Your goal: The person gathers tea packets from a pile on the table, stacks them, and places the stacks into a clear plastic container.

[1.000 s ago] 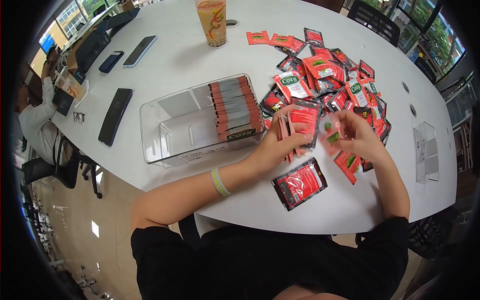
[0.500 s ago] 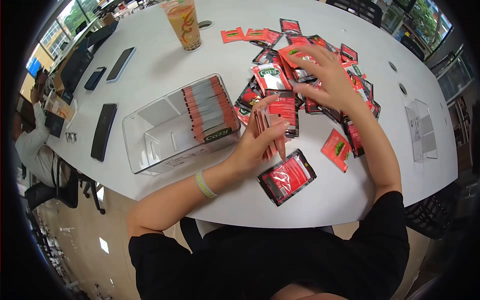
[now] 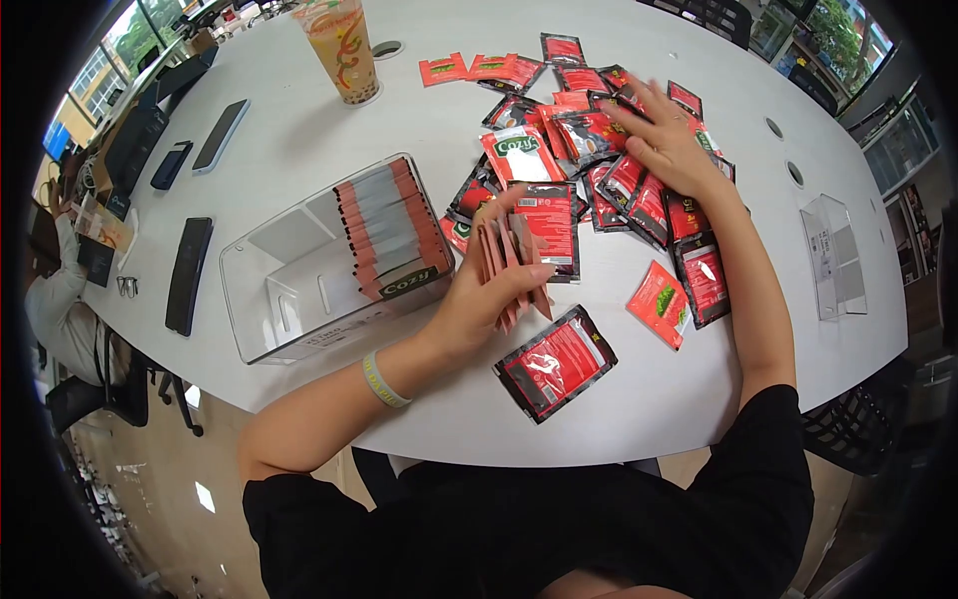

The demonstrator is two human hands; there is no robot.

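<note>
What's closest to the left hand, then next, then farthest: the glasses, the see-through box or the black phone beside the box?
Starting from the left hand:
1. See-through box: right beside it, on its left.
2. Black phone: farther left, past the box.
3. Glasses: farthest left, past the phone.
</note>
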